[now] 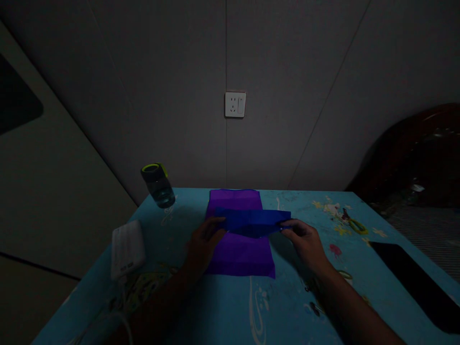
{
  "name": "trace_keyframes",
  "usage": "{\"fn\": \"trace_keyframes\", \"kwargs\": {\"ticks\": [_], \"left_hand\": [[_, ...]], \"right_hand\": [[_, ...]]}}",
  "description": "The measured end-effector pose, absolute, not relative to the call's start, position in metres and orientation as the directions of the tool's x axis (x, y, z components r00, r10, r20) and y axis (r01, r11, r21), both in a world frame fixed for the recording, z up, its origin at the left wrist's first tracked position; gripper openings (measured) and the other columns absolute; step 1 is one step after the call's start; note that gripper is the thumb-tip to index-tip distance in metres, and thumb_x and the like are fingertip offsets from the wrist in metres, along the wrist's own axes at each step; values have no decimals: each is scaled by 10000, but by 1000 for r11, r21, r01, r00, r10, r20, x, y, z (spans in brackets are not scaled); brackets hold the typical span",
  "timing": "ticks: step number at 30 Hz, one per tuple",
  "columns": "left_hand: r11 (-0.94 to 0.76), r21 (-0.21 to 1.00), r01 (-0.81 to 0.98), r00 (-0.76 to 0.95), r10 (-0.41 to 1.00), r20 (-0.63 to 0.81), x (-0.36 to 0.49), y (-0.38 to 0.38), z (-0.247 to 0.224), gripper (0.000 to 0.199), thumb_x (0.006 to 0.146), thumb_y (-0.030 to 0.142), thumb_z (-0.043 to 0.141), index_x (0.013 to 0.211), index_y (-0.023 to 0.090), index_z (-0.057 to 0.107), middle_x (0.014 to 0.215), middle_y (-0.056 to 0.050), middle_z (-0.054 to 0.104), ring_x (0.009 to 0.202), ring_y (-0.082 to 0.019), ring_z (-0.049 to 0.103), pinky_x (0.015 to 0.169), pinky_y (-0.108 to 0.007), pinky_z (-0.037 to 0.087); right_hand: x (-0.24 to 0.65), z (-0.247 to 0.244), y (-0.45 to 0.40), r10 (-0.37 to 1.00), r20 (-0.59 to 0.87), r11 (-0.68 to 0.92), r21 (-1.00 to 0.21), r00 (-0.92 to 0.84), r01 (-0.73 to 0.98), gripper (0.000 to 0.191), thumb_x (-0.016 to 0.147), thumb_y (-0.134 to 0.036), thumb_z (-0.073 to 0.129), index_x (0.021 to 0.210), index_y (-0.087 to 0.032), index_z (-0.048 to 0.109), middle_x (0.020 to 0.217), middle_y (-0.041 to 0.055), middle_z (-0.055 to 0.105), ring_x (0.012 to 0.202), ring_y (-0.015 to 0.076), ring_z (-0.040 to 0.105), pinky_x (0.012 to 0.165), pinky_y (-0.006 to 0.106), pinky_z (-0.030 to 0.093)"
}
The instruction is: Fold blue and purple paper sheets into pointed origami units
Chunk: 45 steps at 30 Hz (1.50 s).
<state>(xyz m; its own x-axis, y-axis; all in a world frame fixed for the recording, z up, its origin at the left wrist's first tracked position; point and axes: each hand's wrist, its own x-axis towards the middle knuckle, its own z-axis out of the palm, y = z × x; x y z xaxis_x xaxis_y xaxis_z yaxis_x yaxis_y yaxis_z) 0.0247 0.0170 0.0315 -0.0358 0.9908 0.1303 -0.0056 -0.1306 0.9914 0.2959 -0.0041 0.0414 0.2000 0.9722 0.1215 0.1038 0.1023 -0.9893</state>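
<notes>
A: How does the grip stand?

B: The left hand (203, 242) pinches one end of a blue sheet (251, 223) between thumb and fingers, at nine o'clock. The right hand (304, 239) pinches the opposite end at three.

A: And the sheet between them?

B: It stretches crosswise, creased, its near edge dipping toward six o'clock in a shallow point. A purple sheet (237, 255) lies beneath it in the view, showing at twelve and again at six. Whether the two touch cannot be told.

A: What carries the purple one?

B: The bench (230, 306), light blue on top and printed with flowers.

A: Further out, with the blue sheet as the middle of the dial?

B: Between nine and ten, a clear bottle (158, 186) with a dark, yellow-green-ringed top stands near the far corner. Between eight and nine lies a white box-shaped device (128, 249), a white cable (124, 292) leaving its near end.

A: And the other half?

B: At three, well beyond the right hand, a tool with yellow-green handles (358, 226), too dim to identify. Between three and four, a flat black slab (413, 282). At twelve, a white socket plate (235, 105) on the grey wall (172, 105).
</notes>
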Motion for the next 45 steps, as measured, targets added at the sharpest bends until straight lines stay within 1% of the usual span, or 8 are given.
{"fn": "trace_keyframes", "kwargs": {"ticks": [3,7,15,22,27,31,38,45], "left_hand": [[-152,988,39,0,988,152,24,15,32,285,706,278,680,976,191,707,625,40,578,573,-112,537,534,-202,424],[-181,981,71,19,983,181,24,12,34,238,707,275,668,926,192,711,668,16,640,578,-122,562,539,-214,442],[-214,968,129,11,977,214,25,10,37,133,726,281,649,823,200,689,809,-27,720,745,-186,662,682,-280,518],[-296,944,146,17,955,297,27,10,39,97,761,279,655,725,194,687,1090,-77,718,1019,-242,654,916,-350,491],[-187,970,156,-89,975,202,28,12,38,237,736,321,696,934,192,707,906,-44,745,851,-208,690,812,-330,543],[-180,981,77,-167,967,190,29,14,36,441,724,318,725,1137,202,623,955,-31,735,828,-174,692,753,-287,558],[-152,977,149,-236,954,185,27,14,36,218,714,328,738,873,179,731,835,-39,760,792,-207,713,779,-337,582],[-276,935,225,-136,941,310,25,17,27,201,702,296,751,890,225,767,1039,-55,754,986,-251,700,933,-425,557]], "right_hand": [[296,40,-5,971,122,105,-990,205,90,225,607,-372,799,752,-210,740,696,31,709,640,184,609,606,282,468],[299,35,-5,964,163,144,-984,210,103,184,636,-356,788,755,-222,745,723,37,720,668,194,622,625,293,484],[297,39,-5,948,194,180,-981,252,79,142,635,-343,788,699,-229,732,725,36,732,696,203,642,672,307,495],[296,39,-5,938,213,196,-977,273,86,232,657,-419,791,705,-214,694,711,38,712,688,196,629,663,306,488],[288,41,-4,944,183,174,-983,276,56,334,683,-463,784,864,-219,645,752,32,710,703,195,644,661,308,499],[283,42,-5,956,126,147,-987,267,-59,573,681,-445,801,1128,-255,497,681,-19,702,638,182,651,614,286,499],[274,37,-9,950,131,113,-991,285,77,351,696,-498,780,721,-199,596,621,31,694,601,191,656,604,308,515],[276,37,-8,949,132,101,-988,288,120,366,720,-507,755,862,-173,714,720,67,745,673,230,699,680,368,558]]}}
